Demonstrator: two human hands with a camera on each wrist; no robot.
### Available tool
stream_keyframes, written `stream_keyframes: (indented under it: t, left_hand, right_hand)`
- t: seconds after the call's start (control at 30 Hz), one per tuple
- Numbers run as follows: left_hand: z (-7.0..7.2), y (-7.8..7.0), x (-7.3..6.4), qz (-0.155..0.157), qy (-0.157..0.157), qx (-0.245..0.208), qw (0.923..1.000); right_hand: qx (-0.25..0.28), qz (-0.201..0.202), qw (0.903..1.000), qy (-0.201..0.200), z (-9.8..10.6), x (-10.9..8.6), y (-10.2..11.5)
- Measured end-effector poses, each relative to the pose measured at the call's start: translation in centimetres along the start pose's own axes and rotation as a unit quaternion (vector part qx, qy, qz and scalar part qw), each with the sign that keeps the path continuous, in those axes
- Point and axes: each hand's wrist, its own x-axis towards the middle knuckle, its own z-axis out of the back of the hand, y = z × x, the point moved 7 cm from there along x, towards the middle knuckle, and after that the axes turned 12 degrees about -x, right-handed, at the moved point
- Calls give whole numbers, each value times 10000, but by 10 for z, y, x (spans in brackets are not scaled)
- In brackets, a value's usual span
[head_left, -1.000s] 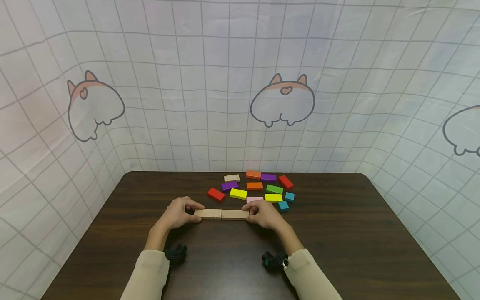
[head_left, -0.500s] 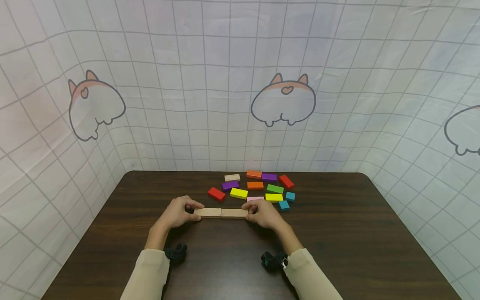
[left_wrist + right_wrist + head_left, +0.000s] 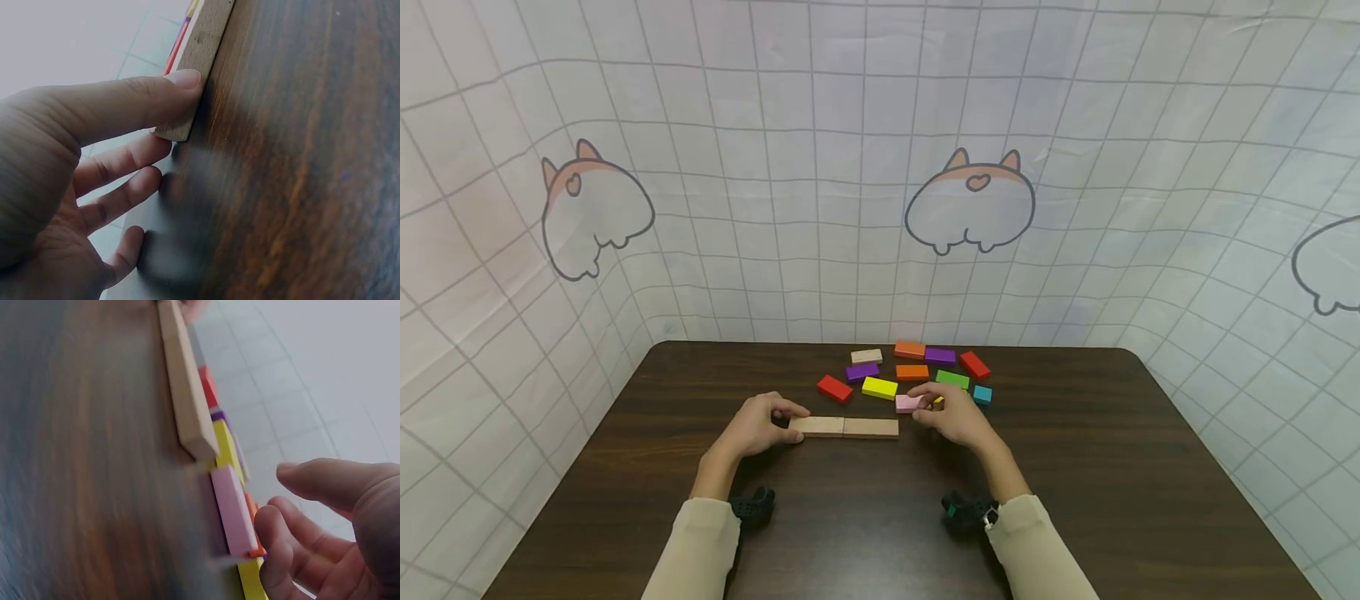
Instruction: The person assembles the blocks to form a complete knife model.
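Note:
Two plain wooden blocks lie end to end in a row across the table, a left wooden block (image 3: 817,427) and a right wooden block (image 3: 870,428). My left hand (image 3: 765,425) pinches the outer end of the left one. In the left wrist view its thumb (image 3: 159,97) presses the near side, with a fingertip behind the end. My right hand (image 3: 958,417) hovers beside a pink block (image 3: 234,509), thumb and fingers apart, holding nothing. It overlaps that block's right end in the head view and hides most of a yellow block (image 3: 252,579).
Behind the row lie scattered coloured blocks: a red block (image 3: 835,388), a yellow block (image 3: 880,388), an orange block (image 3: 912,372), a green block (image 3: 952,379) and a blue block (image 3: 982,395), among others. A grid-patterned cloth (image 3: 820,275) hangs behind the table.
My right hand has let go of the right wooden block's end and moved right and away from me, over to the pink block. My left hand keeps its pinch in the same place.

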Motion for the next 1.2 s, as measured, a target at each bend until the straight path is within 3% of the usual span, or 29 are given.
stream_keyframes:
  t: [0.17,0.3,0.6,0.93,1.2]
  left_hand:
    - [0,1,0,74,23,17,10000]
    - [-1,1,0,102,14,-3,9999]
    - [-1,0,0,32,27,36,10000]
    - [0,-1,-1,12,-12,-14,10000]
    - [1,-1,-1,-22,-33,49,10000]
  right_hand:
    - [2,-234,9997,-106,9,0,-11]
    - [-73,-168,9998,-115,8,4,-13]
    - [-881,-144,9960,-68,5,17,-14]
    - [-1623,-193,9857,418,2,34,-13]
    - [-1521,144,9867,548,3,34,-10]
